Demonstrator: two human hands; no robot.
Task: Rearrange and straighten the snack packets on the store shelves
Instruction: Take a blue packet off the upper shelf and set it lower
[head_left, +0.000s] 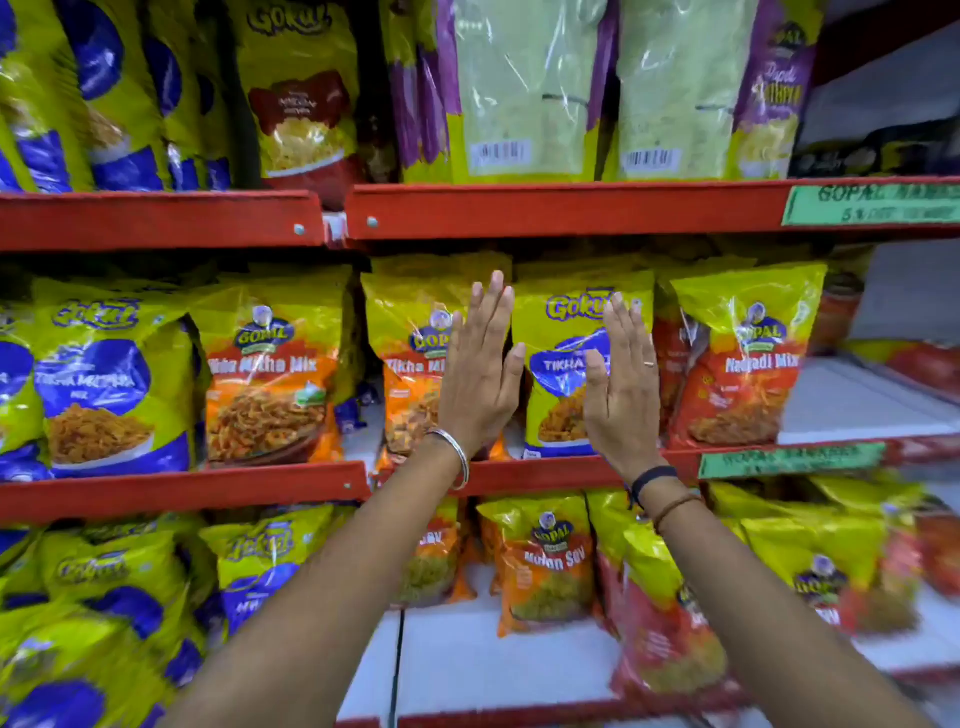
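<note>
Both my hands are raised flat in front of the middle shelf (545, 475). My left hand (480, 369), fingers straight and together, covers the right part of an orange Gopal Tikha Mitha Mix packet (410, 353). My right hand (621, 379), also flat and open, is in front of a yellow-and-blue Gokul Tikha packet (563, 332) that stands upright between the two hands. Neither hand grips anything. A red Nadiadi Mix packet (748, 364) stands just right of my right hand.
More yellow, blue and orange snack packets fill the red shelves above, left (270, 364) and below (543, 561). The middle shelf's right end shows bare white board (852, 400). Green price labels (789, 460) hang on the shelf edges.
</note>
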